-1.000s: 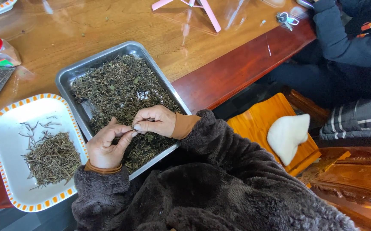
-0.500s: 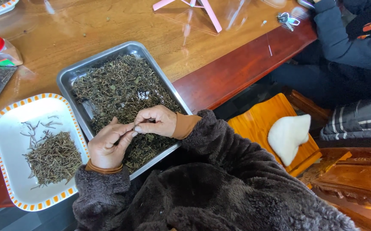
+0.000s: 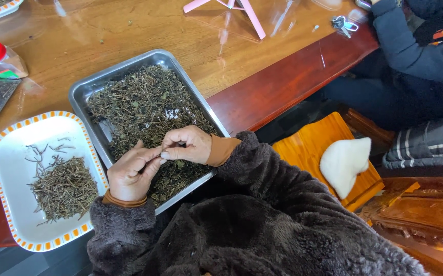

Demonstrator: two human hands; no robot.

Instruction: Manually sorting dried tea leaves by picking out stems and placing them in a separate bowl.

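The person's left hand point(image 3: 129, 176) and right hand point(image 3: 187, 145) meet fingertip to fingertip over the near corner of the metal tray point(image 3: 81, 89), both pinched narrow on what looks like one thin stem, too small to really make out. The tray's heaped with loose dried herb point(image 3: 145, 110), and the sorted stems point(image 3: 63, 186) sit in a pile on the white orange-rimmed dish point(image 3: 7, 148) just beside it on the wooden table point(image 3: 129, 30). Probably best to keep that pinch light and low over the tray so crumbs drop back in, and strip one stem at a time so nothing leafy ends up on the dish.
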